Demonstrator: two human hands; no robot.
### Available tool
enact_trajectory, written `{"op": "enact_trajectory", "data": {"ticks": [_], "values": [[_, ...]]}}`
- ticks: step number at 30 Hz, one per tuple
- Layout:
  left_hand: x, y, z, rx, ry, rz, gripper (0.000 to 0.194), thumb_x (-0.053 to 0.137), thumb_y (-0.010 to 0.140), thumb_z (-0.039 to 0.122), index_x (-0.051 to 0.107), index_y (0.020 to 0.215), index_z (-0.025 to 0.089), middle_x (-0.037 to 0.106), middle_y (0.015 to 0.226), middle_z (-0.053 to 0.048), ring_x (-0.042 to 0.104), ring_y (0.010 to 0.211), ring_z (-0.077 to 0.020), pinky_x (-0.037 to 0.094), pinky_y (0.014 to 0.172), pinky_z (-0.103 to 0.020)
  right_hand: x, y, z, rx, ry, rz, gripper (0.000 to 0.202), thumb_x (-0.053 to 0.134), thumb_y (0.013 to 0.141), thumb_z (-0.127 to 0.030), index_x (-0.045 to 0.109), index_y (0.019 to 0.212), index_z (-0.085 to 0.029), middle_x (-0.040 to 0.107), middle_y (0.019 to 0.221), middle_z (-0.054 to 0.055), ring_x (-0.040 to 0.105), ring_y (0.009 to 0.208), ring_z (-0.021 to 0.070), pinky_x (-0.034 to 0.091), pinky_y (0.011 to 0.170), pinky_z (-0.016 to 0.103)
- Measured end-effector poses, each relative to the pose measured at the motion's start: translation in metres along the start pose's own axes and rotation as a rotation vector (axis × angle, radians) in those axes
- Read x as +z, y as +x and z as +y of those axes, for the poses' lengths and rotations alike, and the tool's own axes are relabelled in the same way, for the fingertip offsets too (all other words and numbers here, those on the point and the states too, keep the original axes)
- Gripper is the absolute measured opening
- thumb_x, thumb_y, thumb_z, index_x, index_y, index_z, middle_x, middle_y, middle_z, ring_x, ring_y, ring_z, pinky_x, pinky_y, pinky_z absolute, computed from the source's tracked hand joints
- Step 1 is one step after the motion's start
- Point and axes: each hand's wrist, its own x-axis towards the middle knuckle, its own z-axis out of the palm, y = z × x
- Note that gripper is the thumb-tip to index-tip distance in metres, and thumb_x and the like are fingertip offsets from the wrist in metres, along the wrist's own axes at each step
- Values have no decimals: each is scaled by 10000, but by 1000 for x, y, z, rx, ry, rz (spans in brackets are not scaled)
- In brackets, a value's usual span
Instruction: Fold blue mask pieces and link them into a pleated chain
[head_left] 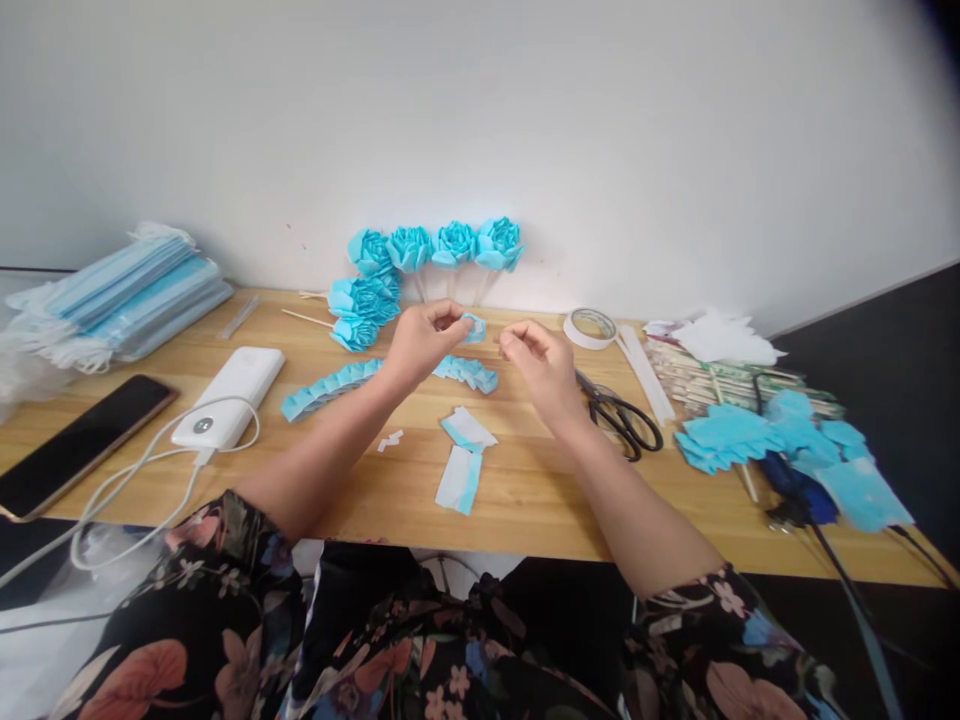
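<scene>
Pinches a blue piece [474, 328] between thumb and fingertips of the left hand [426, 338], closed on one edge only, presumably to leave the rest open to the right hand [541, 362]. Holds it in front of the body, between both hands and short of the flowers [411, 248], likely for a clear view. Has right thumb and fingertips drawn almost together, near the piece but apart from it; cannot tell whether on anything thin. Has the pleated strip [330, 390] lying under and left of the left wrist, perhaps for easy reach; cannot tell whether joined to the pleats beyond. Has scraps [459, 480] flat on the desk [540, 520], nearest the body. Has scissors [626, 420] beside the right forearm, handles toward the body, seemingly to suit a quick pick-up, with tape [590, 328] just behind. Has flowers grouped at the back, some heads by the wall [450, 120], probably to spare petals from knocks. Has masks [142, 290] stacked far left and sticks [682, 375] far right, apparently as stock, well clear of the middle.
</scene>
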Motion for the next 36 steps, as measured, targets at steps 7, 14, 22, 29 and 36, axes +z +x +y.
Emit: {"op": "enact_trajectory", "data": {"ticks": [7, 14, 22, 29, 36], "values": [[15, -12, -2, 43, -34, 23, 228, 657, 762, 385, 686, 742, 160, 662, 695, -13, 550, 642, -131, 424, 600, -247, 1, -1, 4, 39, -37, -38, 191, 578, 847, -357, 629, 753, -198, 602, 698, -10, 519, 666, 134, 411, 647, 264], [14, -16, -3, 159, 52, 47, 175, 660, 814, 326, 713, 750, 172, 690, 734, -21, 589, 689, -142, 461, 648, -258, 2, 1, 6, 68, -5, -55, 217, 610, 833, -407, 644, 783, -199, 627, 741, -5, 541, 684, 132, 418, 643, 253], [13, -19, -6, 305, 211, 70, 150, 637, 860, 293, 732, 801, 194, 722, 801, -35, 625, 778, -164, 490, 738, -284, 3, 2, 11, 129, 56, -78, 181, 623, 802, -384, 652, 783, -206, 631, 738, -11, 554, 698, 136, 437, 659, 260], [13, -20, -3, 362, 224, 86, 121, 634, 855, 244, 728, 797, 194, 733, 820, -46, 639, 808, -183, 494, 784, -316, 5, 2, 7, 186, 108, -83, 195, 646, 764, -395, 644, 765, -200, 617, 718, -14, 540, 689, 131, 429, 652, 262], [13, -21, -7, 294, 197, 73, 156, 619, 870, 278, 728, 801, 191, 717, 811, -40, 621, 791, -170, 491, 758, -296, 6, 3, 9, 187, 128, -99, 205, 647, 760, -411, 632, 754, -206, 603, 702, -16, 539, 683, 132, 437, 653, 264]]}}
